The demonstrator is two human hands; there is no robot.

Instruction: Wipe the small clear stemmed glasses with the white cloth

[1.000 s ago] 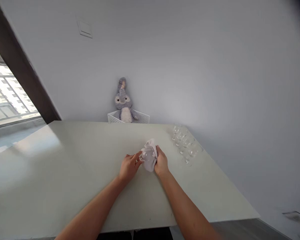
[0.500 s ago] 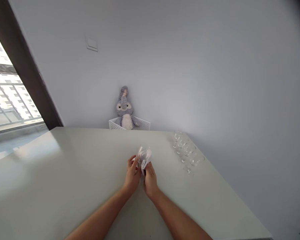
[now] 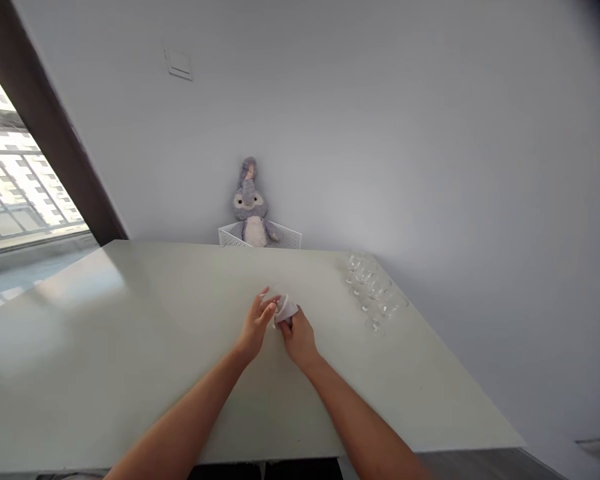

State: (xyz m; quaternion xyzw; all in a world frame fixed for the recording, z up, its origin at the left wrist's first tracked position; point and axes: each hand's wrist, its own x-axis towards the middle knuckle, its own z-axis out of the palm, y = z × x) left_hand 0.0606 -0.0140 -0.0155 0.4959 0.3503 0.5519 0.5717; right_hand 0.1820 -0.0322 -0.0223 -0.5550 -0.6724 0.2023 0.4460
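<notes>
My left hand point(image 3: 256, 325) is curled around the bowl of a clear glass point(image 3: 270, 294), which is tilted over the middle of the table. A folded white cloth point(image 3: 285, 309) lies against the glass on its right side. That cloth is gripped in my right hand point(image 3: 299, 337), whose fingers are partly hidden behind it. The lower part of the glass is covered by the cloth and my hands, so I cannot tell whether it touches the table.
Several clear stemmed glasses point(image 3: 373, 285) stand in a row along the right edge of the pale table point(image 3: 130, 373). Behind the far edge, a grey plush rabbit point(image 3: 254, 230) sits in a white perforated basket point(image 3: 287, 238) against the wall.
The glass and cloth have shifted slightly left, and the glass leans more toward my left hand. My left hand has turned further around the bowl. The view has tipped downward.
</notes>
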